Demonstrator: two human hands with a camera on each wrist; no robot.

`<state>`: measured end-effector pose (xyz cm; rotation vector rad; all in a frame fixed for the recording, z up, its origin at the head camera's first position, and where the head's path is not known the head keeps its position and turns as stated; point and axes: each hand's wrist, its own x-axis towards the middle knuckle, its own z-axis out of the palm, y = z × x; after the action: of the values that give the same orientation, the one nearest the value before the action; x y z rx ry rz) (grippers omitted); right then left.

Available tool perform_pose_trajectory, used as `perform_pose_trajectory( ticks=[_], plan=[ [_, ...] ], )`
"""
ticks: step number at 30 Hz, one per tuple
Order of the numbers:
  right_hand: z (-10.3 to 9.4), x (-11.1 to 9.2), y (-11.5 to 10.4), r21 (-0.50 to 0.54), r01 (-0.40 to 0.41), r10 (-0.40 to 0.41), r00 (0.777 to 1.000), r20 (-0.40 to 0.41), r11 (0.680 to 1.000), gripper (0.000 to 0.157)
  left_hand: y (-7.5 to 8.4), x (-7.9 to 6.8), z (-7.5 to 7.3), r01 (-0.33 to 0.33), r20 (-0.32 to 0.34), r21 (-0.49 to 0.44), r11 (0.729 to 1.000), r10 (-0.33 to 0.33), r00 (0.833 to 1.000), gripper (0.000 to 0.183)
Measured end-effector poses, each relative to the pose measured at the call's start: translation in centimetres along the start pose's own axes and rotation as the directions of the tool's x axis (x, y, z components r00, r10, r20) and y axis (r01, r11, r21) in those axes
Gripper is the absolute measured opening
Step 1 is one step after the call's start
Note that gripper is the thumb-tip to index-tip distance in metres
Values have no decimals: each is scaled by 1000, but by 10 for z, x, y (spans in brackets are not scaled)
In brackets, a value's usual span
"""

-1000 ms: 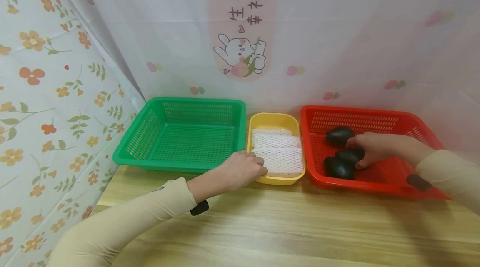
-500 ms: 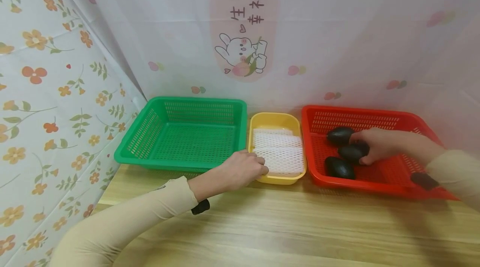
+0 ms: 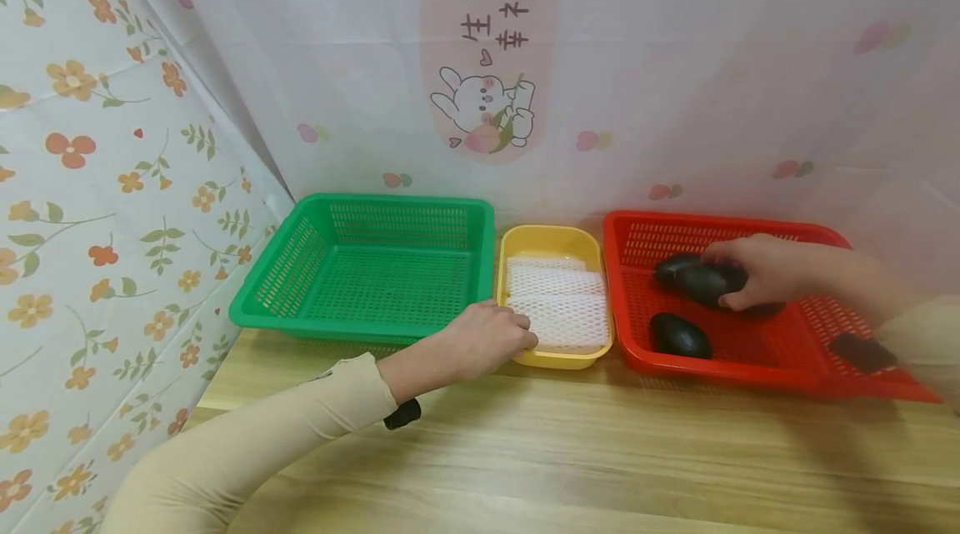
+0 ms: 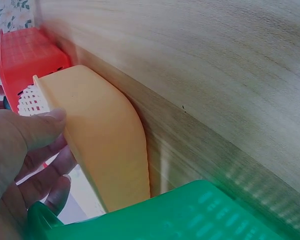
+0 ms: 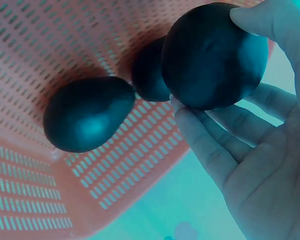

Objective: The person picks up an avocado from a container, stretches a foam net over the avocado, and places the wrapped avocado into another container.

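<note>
My right hand point(image 3: 765, 271) grips a dark avocado point(image 3: 708, 284) over the red basket point(image 3: 637, 359). In the right wrist view, thumb and fingers spread round that fruit's sides. Another avocado point(image 3: 667, 269) lies behind it, partly covered. Nearer the front rim of the same basket rests a third avocado point(image 3: 681, 336). My left hand point(image 3: 483, 341) holds the near left rim of the yellow tray point(image 3: 555, 361). Its thumb point(image 4: 52, 121) lies against the outer wall, with the other fingers on the inner side. White foam net sleeves point(image 3: 566, 321) lie stacked in the tray.
A green basket point(image 3: 360, 329) stands left of the yellow tray, and its inside shows only the slotted floor. All three containers line the back of the wooden table point(image 3: 525, 451). Printed cloth point(image 3: 337, 59) hangs close behind them.
My right hand has lifted its avocado from between the others, moving it up and slightly back. The left hand stays on the tray's rim.
</note>
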<state>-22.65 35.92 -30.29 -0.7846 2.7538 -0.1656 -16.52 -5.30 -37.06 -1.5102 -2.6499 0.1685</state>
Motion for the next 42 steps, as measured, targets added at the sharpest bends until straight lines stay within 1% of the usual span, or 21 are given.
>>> perform_pose_trajectory(
  ticks=[4,9,16,22,28,32,37,42],
  plan=[
    [-3,-1,-6,4,3,-3,1000,-25,1000,65,0,-1,0,3,-1,-7,1000,-3,1000,9],
    [-4,-2,-15,25,-2,3,999,-34,1000,67,0,-1,1,2,-1,-24,1000,-2,1000,10],
    [-9,-6,-22,58,-27,30,997,-64,998,64,0,-1,1,9,-8,-17,1000,-9,1000,6],
    [-14,-7,-26,41,5,-1,996,-89,999,61,0,-1,1,10,3,-15,1000,-9,1000,7],
    [-17,-8,-32,6,75,-73,987,-141,997,54,1,-2,2,15,4,-20,1000,-15,1000,6],
    [-19,-8,-37,-8,105,-105,981,-162,994,52,1,-2,2,15,12,-20,1000,-14,1000,6],
    [-22,-8,-46,-9,110,-110,979,-170,994,52,2,-2,1,17,18,-24,1000,-17,1000,6],
    [-25,-7,-56,5,98,-96,983,-156,995,54,1,-2,0,18,20,-26,999,-17,1000,8]
  ],
)
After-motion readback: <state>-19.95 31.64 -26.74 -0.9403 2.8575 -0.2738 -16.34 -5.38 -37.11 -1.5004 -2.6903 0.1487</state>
